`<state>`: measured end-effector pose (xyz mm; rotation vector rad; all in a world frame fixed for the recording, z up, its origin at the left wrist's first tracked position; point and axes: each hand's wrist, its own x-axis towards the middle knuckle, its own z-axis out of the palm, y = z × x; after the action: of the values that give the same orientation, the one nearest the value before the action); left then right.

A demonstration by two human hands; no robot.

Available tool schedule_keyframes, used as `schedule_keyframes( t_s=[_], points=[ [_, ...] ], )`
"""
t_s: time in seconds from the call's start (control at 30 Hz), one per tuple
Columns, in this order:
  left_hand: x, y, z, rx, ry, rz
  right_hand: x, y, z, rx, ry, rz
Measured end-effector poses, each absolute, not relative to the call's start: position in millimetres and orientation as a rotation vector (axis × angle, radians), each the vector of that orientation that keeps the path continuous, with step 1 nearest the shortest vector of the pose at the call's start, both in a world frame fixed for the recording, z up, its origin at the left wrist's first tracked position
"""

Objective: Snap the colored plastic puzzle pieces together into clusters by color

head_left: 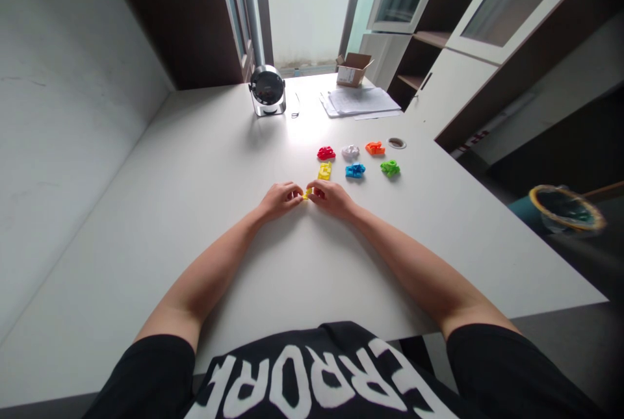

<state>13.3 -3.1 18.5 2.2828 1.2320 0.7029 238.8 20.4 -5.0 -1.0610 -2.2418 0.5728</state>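
Observation:
My left hand (283, 199) and my right hand (332, 198) meet over the white table, fingertips closed on a small yellow plastic piece (307, 195) between them. The fingers cover most of that piece, so its shape is hard to make out. Just beyond my right hand lies a larger yellow plastic piece (324, 171). Farther off and to the right sit small plastic pieces in red (326, 153), white (350, 151), orange (375, 148), blue (355, 171) and green (390, 168).
Toward the back of the white table (195, 165) stands a round black lamp or fan (268, 89) on a metal stand. Papers (363, 101) and an open cardboard box (353, 71) are at the back right. A round cable hole (396, 143) is in the tabletop. A bin (565, 208) stands right.

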Motion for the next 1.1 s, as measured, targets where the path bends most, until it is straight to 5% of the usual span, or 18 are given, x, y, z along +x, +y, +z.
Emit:
schedule_keyframes(
  t_s=[1.1],
  points=[
    [13.7,-3.9,19.9,2.292,1.245,0.691,239.0,19.7,-4.6,-1.021,-2.242,0.558]
  ],
)
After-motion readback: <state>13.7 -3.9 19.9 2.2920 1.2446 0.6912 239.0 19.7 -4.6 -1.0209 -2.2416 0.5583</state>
